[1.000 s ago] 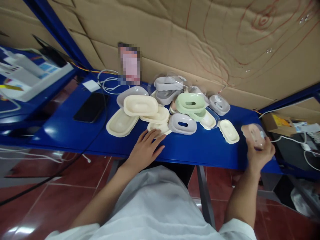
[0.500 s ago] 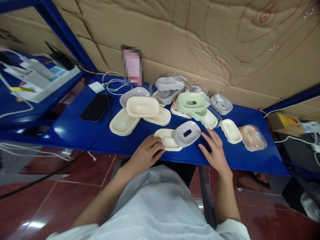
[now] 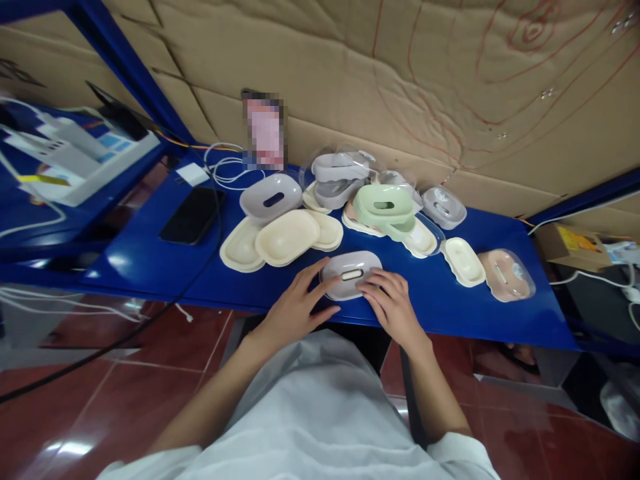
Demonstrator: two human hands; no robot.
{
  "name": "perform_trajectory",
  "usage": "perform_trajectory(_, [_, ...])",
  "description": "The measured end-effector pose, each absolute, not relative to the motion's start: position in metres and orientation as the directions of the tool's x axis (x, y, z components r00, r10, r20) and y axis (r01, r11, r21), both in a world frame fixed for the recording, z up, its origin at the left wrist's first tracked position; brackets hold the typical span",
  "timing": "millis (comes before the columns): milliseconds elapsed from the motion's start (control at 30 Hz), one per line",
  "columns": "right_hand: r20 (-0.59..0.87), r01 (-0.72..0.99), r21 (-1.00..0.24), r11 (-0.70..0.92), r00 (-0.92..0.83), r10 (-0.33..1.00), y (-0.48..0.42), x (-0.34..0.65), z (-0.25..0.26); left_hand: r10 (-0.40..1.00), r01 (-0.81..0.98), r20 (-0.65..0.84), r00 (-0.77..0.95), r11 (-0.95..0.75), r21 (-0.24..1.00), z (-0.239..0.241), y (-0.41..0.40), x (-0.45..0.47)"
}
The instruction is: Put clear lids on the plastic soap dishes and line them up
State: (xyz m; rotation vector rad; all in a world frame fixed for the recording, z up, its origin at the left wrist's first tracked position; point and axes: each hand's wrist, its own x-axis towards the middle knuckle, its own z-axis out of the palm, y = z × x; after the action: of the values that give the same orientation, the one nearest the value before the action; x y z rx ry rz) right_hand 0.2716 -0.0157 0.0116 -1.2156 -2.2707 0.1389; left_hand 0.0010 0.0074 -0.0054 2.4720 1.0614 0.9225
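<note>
A grey slotted soap dish tray (image 3: 345, 283) lies near the front edge of the table, with a cream piece showing through its slot. My left hand (image 3: 300, 303) holds its left end, thumb in front and fingers on top. At the right end, the bent fingers of my right hand (image 3: 393, 303) press on the tray's rim. Behind my left hand lie overlapping cream trays (image 3: 287, 238) and another grey slotted tray (image 3: 271, 199). A green slotted tray (image 3: 385, 204) rests on a pile farther back.
A black phone (image 3: 191, 215) and white charger (image 3: 193, 175) lie on the blue table (image 3: 505, 327) at left. Grey dishes in clear covers (image 3: 340, 167) stand along the cardboard wall (image 3: 325, 73). To the right are a cream tray (image 3: 465, 262) and a pink dish (image 3: 507, 275).
The grey slotted tray has shifted left and now lies level over the cream piece. My right hand has moved left onto it. In the left pile, the top cream tray has slid forward.
</note>
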Motion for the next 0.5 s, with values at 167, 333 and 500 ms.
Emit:
perform_trajectory(167, [0.383,0.73,-0.354,0.584,-0.457,0.803,-0.011,0.268,0.014,0.754,0.577,0.464,0.465,-0.656,0.488,-0.003,0.009,0.003])
perform_trajectory(333, [0.354,0.746,-0.332,0.577,-0.469,0.809,-0.005,0.268,0.014,0.784,0.576,0.443,0.436,-0.621,0.531,0.0,0.013,0.004])
perform_trajectory(500, [0.363,0.741,-0.334,0.582,-0.469,0.805,-0.002,0.267,0.01,0.778,0.582,0.433,0.455,-0.628,0.517,0.001,0.017,0.006])
